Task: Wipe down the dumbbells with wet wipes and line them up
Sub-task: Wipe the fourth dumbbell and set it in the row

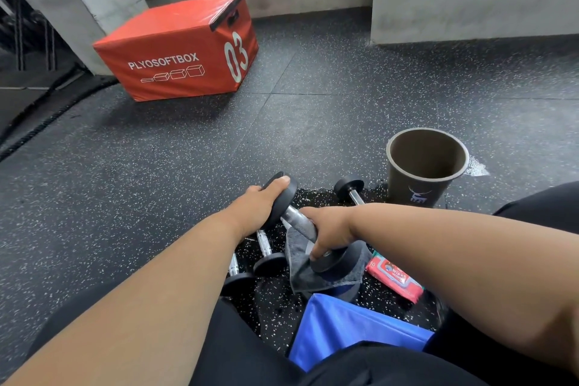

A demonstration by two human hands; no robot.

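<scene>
Left hand (261, 207) curled over far end of dumbbell (299, 219); right hand (329, 233) grips handle w/ gray cloth (308, 273). Wipes pack (396, 279) near right, on floor (156, 166).

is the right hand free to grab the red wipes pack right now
Probably not yet: the right hand grips the black dumbbell's metal handle with a grey cloth. The red wipes pack lies unobstructed just beside it.

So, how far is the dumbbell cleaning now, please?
Early to middle. In hand: the left hand grips one head of a dumbbell, and the right hand holds its handle with a grey cloth under it. Which ones are already wiped I cannot tell. Left: three other dumbbells lie apart, not yet in one line. The wipes pack lies beside them.
</scene>
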